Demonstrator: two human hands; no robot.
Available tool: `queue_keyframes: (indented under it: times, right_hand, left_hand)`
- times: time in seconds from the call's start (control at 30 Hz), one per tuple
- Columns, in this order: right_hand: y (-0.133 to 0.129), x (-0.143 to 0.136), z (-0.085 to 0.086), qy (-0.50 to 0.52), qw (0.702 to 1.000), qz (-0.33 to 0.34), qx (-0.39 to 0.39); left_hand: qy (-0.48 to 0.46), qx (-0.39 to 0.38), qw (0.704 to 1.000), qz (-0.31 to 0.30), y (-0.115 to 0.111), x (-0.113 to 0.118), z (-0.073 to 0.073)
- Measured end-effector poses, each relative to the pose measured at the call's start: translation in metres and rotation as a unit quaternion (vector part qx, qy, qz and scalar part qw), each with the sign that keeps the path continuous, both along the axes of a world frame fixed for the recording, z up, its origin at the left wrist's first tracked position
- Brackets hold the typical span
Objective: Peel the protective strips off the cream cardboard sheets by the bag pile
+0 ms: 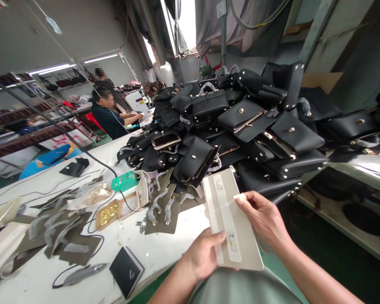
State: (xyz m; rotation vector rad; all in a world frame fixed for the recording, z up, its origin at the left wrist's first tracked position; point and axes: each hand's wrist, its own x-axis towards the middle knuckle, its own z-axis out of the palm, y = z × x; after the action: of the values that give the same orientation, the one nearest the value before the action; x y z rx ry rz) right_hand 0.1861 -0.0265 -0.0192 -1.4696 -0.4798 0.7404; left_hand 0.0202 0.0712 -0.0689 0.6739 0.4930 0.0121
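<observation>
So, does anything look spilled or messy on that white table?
Yes, a little: small bits lie loose on the white table near the gold pieces, so maybe some spilled. The black bags look jumbled too, heaped at all angles.

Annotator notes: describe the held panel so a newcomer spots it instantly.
Find the black bag heap. Nearer the camera, between left grip and right grip, is a beige panel with a paler strip. Pale and held up, it differs from the olive panels lying nearby.
</observation>
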Motion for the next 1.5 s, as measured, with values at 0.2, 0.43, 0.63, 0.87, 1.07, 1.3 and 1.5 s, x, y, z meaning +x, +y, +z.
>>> queue_keyframes:
  times: [0.2, 0.43, 0.63, 0.87, 1.07, 1.3, 1.5]
  right_hand:
    - [-0.012, 0.02, 0.003, -0.202, 0.978, -0.043, -0.035]
    - [-0.029, 0.007, -0.004, -0.129, 0.98, 0.133, -0.066]
    - [-0.017, -0.002, -0.012, -0.212, 0.955, 0.118, -0.173]
    - [-0.017, 0.0, -0.004, -0.248, 0.937, 0.154, -0.192]
    - [-0.021, 0.005, -0.008, -0.234, 0.947, 0.148, -0.166]
    - [-0.029, 0.019, -0.015, -0.243, 0.943, 0.112, -0.196]
    - [-0.03, 0.024, -0.022, -0.226, 0.952, 0.091, -0.183]
  left_hand:
    - [0.022, 0.112, 0.991, 0.072, 0.0, 0.015, 0.022]
    - [0.042, 0.238, 0.968, 0.065, 0.011, 0.027, 0.053]
    - [0.026, 0.278, 0.959, 0.052, 0.006, 0.036, 0.062]
    - [0.06, 0.307, 0.946, 0.086, 0.006, 0.043, 0.06]
    - [0.075, 0.324, 0.939, 0.089, 0.003, 0.048, 0.059]
    - [0.056, 0.32, 0.944, 0.061, -0.005, 0.057, 0.057]
    - [0.058, 0.347, 0.935, 0.036, -0.011, 0.064, 0.063]
